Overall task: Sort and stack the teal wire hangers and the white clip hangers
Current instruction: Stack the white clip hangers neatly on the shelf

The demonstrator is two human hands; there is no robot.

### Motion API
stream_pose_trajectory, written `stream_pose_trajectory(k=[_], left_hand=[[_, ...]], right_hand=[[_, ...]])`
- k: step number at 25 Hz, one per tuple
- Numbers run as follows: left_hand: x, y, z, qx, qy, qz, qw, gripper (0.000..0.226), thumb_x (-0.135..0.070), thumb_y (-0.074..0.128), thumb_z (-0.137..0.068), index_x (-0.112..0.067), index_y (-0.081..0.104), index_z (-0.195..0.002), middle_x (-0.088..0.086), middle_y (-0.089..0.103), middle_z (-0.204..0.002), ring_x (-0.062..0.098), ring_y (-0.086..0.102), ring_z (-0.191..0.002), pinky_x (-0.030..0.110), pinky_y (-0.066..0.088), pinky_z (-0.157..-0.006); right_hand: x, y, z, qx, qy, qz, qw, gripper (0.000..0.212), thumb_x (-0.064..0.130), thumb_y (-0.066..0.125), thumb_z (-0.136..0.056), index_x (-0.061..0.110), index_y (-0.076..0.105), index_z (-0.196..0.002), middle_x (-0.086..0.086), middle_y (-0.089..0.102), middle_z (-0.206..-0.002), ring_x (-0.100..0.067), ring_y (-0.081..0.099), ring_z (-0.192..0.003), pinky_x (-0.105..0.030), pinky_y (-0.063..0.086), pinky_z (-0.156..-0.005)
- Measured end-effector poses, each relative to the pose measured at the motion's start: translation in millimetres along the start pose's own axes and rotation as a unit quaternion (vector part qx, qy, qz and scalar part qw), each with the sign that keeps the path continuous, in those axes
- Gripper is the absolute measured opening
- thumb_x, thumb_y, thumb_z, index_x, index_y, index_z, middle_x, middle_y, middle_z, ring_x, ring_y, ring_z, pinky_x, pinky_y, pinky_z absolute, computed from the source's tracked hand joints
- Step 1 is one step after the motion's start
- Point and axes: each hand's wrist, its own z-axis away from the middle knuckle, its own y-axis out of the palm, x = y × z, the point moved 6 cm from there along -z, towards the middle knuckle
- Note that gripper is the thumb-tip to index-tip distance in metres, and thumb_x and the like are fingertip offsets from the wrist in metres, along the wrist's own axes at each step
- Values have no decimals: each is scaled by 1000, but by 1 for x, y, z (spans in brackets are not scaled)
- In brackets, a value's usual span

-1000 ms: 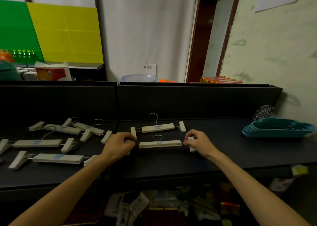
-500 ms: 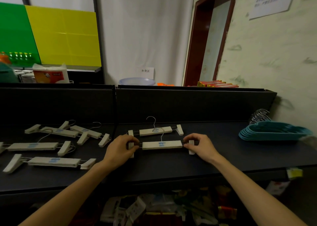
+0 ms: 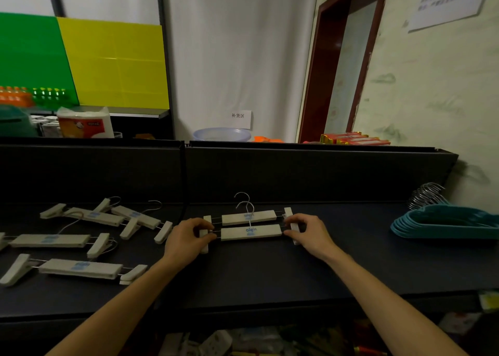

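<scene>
I hold a white clip hanger [image 3: 251, 232] by both ends just above the dark counter [image 3: 270, 274]. My left hand [image 3: 186, 241] pinches its left clip and my right hand [image 3: 307, 232] pinches its right clip. Directly behind it lies a second white clip hanger [image 3: 249, 217], and the two bars almost touch. Several more white clip hangers [image 3: 81, 268] lie scattered on the left of the counter. A stack of teal hangers [image 3: 445, 224] sits at the far right, its metal hooks [image 3: 425, 195] bunched behind it.
A raised dark back panel [image 3: 297, 172] runs behind the counter. Beyond it stand a pale blue basin [image 3: 221, 134], a tissue pack [image 3: 85, 123] and red boxes [image 3: 353, 139]. Packaged goods fill the shelf below the counter's front edge.
Both hands have carried the held clip hanger away from me, bringing it up against the clip hanger lying behind it. The camera view has shifted slightly.
</scene>
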Motion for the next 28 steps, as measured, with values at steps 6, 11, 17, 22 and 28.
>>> stream_pose_trajectory(k=[6,11,17,22,28], left_hand=[[8,1,-13,-36,-59,40,997,56,-37,71,-90,-21,50,-139,0,51,-132,12,58,-107,29,51,-87],[15,6,-42,72,-101,35,992,52,-34,59,-99,-13,46,-145,9,58,-137,18,57,-119,36,48,-102],[16,6,-56,18,-112,103,988,35,-25,63,-97,-18,59,-131,8,62,-126,19,61,-108,41,52,-97],[11,6,-56,-20,-49,58,997,35,-30,61,-97,-26,54,-131,-3,53,-123,11,56,-104,30,51,-85],[5,10,-55,-50,-11,6,999,46,-31,60,-98,-23,48,-142,0,46,-140,9,50,-113,29,45,-95]], right_hand=[[-5,-5,-16,-74,-29,30,996,35,35,72,-89,28,63,-122,6,56,-126,-12,52,-119,-36,49,-100],[-30,-7,-39,-38,65,46,996,58,48,58,-95,21,48,-145,-4,50,-145,-21,50,-128,-39,47,-104],[-27,-1,-50,-5,59,-1,998,54,44,57,-97,15,51,-143,-6,56,-137,-18,54,-122,-36,47,-102],[-16,-4,-48,-70,3,29,997,39,38,62,-96,21,58,-131,3,56,-120,-14,56,-111,-32,50,-93],[-7,0,-49,-123,-60,133,982,37,39,59,-96,24,54,-130,8,51,-121,-6,54,-104,-23,47,-82]])
